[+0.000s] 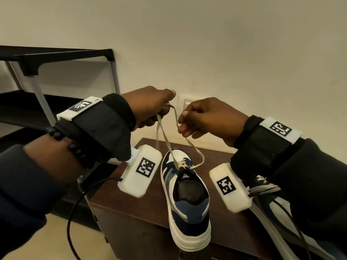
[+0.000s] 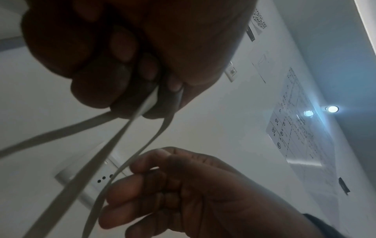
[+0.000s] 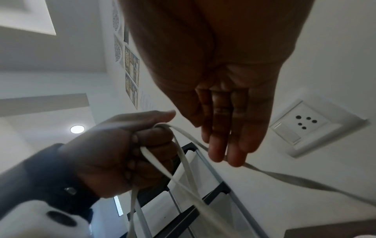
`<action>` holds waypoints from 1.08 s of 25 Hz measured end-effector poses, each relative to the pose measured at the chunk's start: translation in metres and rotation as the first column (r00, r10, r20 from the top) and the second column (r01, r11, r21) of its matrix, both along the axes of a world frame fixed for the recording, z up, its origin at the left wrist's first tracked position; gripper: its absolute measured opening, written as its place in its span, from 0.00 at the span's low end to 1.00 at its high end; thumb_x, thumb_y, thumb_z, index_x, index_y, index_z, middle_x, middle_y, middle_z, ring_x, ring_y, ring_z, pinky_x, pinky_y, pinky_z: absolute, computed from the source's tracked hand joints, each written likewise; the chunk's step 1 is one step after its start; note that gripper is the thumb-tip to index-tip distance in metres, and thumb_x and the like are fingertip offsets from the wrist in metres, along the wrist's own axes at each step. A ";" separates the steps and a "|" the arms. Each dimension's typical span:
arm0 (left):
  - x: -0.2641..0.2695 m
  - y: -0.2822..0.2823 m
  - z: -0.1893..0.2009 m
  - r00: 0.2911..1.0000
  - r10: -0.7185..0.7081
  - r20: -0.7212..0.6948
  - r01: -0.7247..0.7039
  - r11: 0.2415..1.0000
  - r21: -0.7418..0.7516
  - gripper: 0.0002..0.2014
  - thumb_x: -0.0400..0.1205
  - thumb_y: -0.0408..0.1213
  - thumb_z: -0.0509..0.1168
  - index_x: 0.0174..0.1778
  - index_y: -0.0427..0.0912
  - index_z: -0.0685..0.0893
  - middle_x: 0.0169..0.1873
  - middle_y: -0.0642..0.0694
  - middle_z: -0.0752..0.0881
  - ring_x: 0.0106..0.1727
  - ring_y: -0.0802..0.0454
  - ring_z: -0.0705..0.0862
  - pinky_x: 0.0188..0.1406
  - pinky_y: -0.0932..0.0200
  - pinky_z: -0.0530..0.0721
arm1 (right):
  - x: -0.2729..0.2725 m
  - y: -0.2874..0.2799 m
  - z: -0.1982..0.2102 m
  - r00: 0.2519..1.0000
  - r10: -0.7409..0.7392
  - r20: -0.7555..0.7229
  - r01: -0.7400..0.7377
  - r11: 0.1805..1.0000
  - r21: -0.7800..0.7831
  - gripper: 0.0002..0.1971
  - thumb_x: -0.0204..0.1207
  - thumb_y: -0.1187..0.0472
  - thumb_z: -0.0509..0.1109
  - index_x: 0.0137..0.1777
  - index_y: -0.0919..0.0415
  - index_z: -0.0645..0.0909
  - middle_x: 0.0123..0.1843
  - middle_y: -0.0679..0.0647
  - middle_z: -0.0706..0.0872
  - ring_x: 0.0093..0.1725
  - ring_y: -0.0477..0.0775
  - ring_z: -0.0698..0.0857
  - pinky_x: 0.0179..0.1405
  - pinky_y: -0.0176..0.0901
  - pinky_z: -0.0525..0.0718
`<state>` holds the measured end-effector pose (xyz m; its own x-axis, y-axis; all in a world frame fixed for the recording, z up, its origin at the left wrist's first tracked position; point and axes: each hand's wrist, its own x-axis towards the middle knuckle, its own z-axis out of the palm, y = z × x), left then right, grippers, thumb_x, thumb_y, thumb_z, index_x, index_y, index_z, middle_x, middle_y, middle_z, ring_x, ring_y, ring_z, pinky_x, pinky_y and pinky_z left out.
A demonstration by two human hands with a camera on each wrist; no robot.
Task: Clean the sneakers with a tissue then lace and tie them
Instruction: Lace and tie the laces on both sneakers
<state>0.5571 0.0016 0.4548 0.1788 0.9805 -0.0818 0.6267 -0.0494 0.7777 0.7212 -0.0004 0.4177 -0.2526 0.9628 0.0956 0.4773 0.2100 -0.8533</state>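
A navy and white sneaker (image 1: 187, 199) stands on the brown cabinet (image 1: 131, 218), heel towards me. Its pale flat lace (image 1: 165, 136) rises from the top eyelets to my hands above the toe. My left hand (image 1: 163, 109) grips a folded loop of lace in its curled fingers; the left wrist view shows the strands (image 2: 114, 145) leaving that fist (image 2: 142, 72). My right hand (image 1: 183, 123) pinches the other strand between thumb and fingers, close beside the left. The second sneaker (image 1: 277, 203) lies at the right, mostly hidden under my right arm.
A black shoe rack (image 1: 56, 59) with grey posts stands to the left of the cabinet. A wall socket (image 1: 185, 104) sits behind my hands on the cream wall. A black cable (image 1: 78, 203) hangs from my left wrist past the cabinet's left edge.
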 end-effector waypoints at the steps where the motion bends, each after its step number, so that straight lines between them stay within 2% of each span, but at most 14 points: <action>1: 0.000 0.000 0.001 1.000 0.013 -0.020 -0.013 1.000 0.006 0.28 0.86 0.58 0.51 0.23 0.46 0.69 0.17 0.53 0.69 0.14 0.60 0.63 0.13 0.69 0.62 | -0.001 -0.001 0.001 0.999 -0.001 -0.048 0.001 1.000 -0.002 0.10 0.84 0.61 0.61 0.53 0.67 0.81 0.43 0.61 0.91 0.40 0.56 0.90 0.37 0.40 0.88; 3: -0.001 0.001 0.002 0.999 0.023 -0.031 -0.023 1.000 0.008 0.29 0.85 0.60 0.50 0.23 0.46 0.69 0.17 0.53 0.69 0.15 0.59 0.63 0.14 0.68 0.63 | -0.001 -0.004 0.002 0.992 0.039 -0.117 -0.039 0.999 0.000 0.11 0.84 0.59 0.62 0.54 0.67 0.81 0.44 0.61 0.91 0.41 0.57 0.90 0.39 0.41 0.88; 6: -0.002 0.001 0.002 1.000 0.028 0.005 -0.028 0.999 -0.020 0.29 0.86 0.59 0.49 0.21 0.46 0.68 0.17 0.52 0.69 0.15 0.59 0.62 0.14 0.68 0.61 | -0.006 -0.011 -0.006 0.983 0.169 -0.078 -0.171 0.985 -0.030 0.12 0.84 0.63 0.62 0.57 0.68 0.84 0.50 0.61 0.90 0.47 0.58 0.90 0.44 0.42 0.88; 9: -0.004 -0.001 0.002 0.997 0.034 0.068 -0.030 0.998 -0.054 0.27 0.86 0.51 0.50 0.20 0.45 0.68 0.16 0.52 0.69 0.12 0.60 0.62 0.12 0.72 0.60 | -0.014 -0.010 -0.016 0.992 0.041 0.119 -0.051 0.995 0.081 0.16 0.84 0.60 0.61 0.68 0.67 0.77 0.56 0.60 0.88 0.52 0.58 0.89 0.56 0.52 0.87; 11: -0.004 -0.002 0.002 0.996 0.022 0.085 -0.015 0.997 -0.076 0.26 0.86 0.48 0.50 0.21 0.44 0.68 0.17 0.52 0.68 0.12 0.60 0.61 0.11 0.72 0.59 | -0.015 -0.008 -0.017 0.952 -0.079 0.296 0.014 0.976 0.217 0.24 0.83 0.55 0.62 0.76 0.64 0.68 0.68 0.59 0.81 0.62 0.57 0.84 0.65 0.55 0.80; 12: -0.004 -0.002 0.002 0.997 0.010 0.082 -0.003 0.996 -0.091 0.26 0.86 0.48 0.50 0.20 0.44 0.67 0.17 0.52 0.68 0.12 0.59 0.61 0.11 0.72 0.59 | -0.015 -0.006 -0.016 0.945 -0.097 0.312 0.020 0.970 0.242 0.27 0.83 0.52 0.63 0.79 0.60 0.63 0.74 0.57 0.76 0.68 0.57 0.79 0.69 0.54 0.76; 14: -0.003 -0.002 0.002 0.998 -0.024 0.057 0.030 0.994 -0.107 0.26 0.86 0.48 0.50 0.19 0.44 0.67 0.17 0.51 0.67 0.13 0.59 0.60 0.11 0.71 0.59 | -0.015 -0.006 -0.012 0.973 -0.051 0.226 0.001 0.977 0.214 0.33 0.81 0.50 0.64 0.82 0.53 0.55 0.80 0.55 0.67 0.75 0.55 0.72 0.73 0.51 0.72; 15: -0.002 -0.003 0.002 0.998 -0.044 0.043 0.049 0.993 -0.103 0.27 0.86 0.48 0.50 0.19 0.44 0.68 0.17 0.51 0.68 0.14 0.59 0.61 0.11 0.70 0.59 | -0.015 -0.005 -0.012 0.985 -0.015 0.171 -0.018 0.981 0.193 0.32 0.81 0.50 0.65 0.82 0.51 0.57 0.80 0.53 0.67 0.76 0.54 0.71 0.73 0.50 0.71; 16: -0.002 -0.003 0.002 0.997 -0.064 0.031 0.066 0.993 -0.096 0.27 0.86 0.49 0.51 0.20 0.44 0.69 0.16 0.51 0.68 0.14 0.59 0.61 0.11 0.70 0.60 | -0.016 -0.004 -0.012 0.992 0.017 0.124 -0.040 0.982 0.185 0.28 0.81 0.52 0.66 0.79 0.50 0.64 0.78 0.52 0.71 0.75 0.52 0.72 0.73 0.49 0.71; 18: -0.002 -0.002 0.003 0.996 -0.090 0.013 0.090 0.992 -0.083 0.30 0.86 0.52 0.51 0.17 0.45 0.72 0.15 0.53 0.68 0.14 0.59 0.61 0.12 0.69 0.60 | -0.014 -0.003 -0.011 0.997 0.052 0.059 -0.063 0.976 0.206 0.13 0.81 0.55 0.67 0.64 0.54 0.81 0.67 0.50 0.83 0.68 0.49 0.77 0.70 0.49 0.72; 19: -0.003 -0.001 0.003 0.995 -0.099 0.001 0.099 0.992 -0.080 0.32 0.86 0.55 0.51 0.15 0.46 0.73 0.15 0.53 0.68 0.14 0.59 0.61 0.12 0.69 0.60 | -0.012 -0.003 -0.010 0.998 0.065 0.013 -0.067 0.977 0.200 0.09 0.81 0.57 0.66 0.56 0.57 0.84 0.60 0.51 0.86 0.63 0.49 0.81 0.68 0.49 0.75; 20: -0.005 0.000 0.003 0.994 -0.109 -0.013 0.108 0.991 -0.073 0.34 0.85 0.58 0.50 0.14 0.47 0.72 0.15 0.54 0.67 0.15 0.59 0.61 0.13 0.68 0.60 | -0.008 -0.003 -0.007 0.997 0.074 -0.031 -0.068 0.982 0.175 0.08 0.82 0.57 0.65 0.52 0.59 0.85 0.55 0.52 0.88 0.59 0.50 0.83 0.64 0.48 0.78; 23: -0.015 0.002 0.002 0.992 -0.111 -0.056 0.111 0.994 -0.005 0.30 0.78 0.67 0.53 0.20 0.47 0.71 0.16 0.54 0.65 0.17 0.58 0.59 0.16 0.66 0.59 | 0.008 -0.005 0.000 0.980 0.069 -0.187 -0.059 0.997 0.059 0.12 0.85 0.56 0.60 0.51 0.63 0.81 0.42 0.54 0.89 0.44 0.51 0.88 0.47 0.44 0.82; 27: -0.032 0.006 -0.001 0.989 -0.131 -0.074 0.140 0.983 0.120 0.23 0.77 0.61 0.60 0.42 0.43 0.85 0.17 0.55 0.65 0.17 0.60 0.61 0.16 0.66 0.63 | 0.027 -0.009 0.017 0.904 -0.060 -0.423 0.099 0.993 0.072 0.12 0.84 0.56 0.60 0.44 0.60 0.81 0.26 0.48 0.77 0.28 0.47 0.78 0.32 0.39 0.78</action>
